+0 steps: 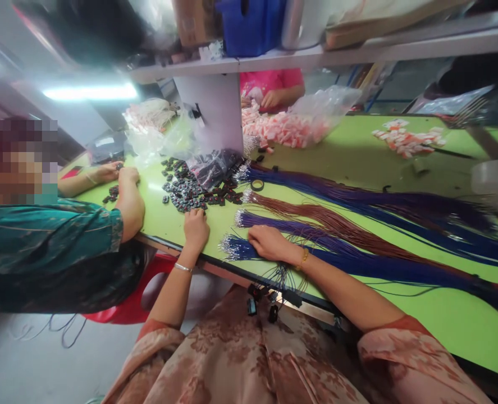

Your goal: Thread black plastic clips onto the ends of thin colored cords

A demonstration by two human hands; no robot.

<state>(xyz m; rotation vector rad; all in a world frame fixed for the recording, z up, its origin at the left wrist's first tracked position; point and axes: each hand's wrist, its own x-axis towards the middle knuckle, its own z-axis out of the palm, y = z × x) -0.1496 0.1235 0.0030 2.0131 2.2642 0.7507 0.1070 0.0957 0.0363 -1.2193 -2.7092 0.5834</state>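
Note:
My left hand (196,230) is at the near edge of a pile of small black plastic connector housings (190,188). Its fingers are curled down, and whatever is under the fingertips is hidden. On the right, my right hand (270,243) lies over a bundle of blue wires (337,261), its fingers bent round the wires just behind their silvery terminal ends (231,247). Purple wires (269,223) and brown wires (311,210) run alongside, with terminals pointing left. Below my right wrist, several wired black connectors (269,303) hang over the table edge.
A co-worker's arms (128,196) rest on the green table (160,221) at left. Across it, another person's hand (272,99) is near pink-and-white parts (286,128). A tape roll (257,185) lies beyond the wires. A shelf (358,53) with a blue bin (252,28) spans overhead.

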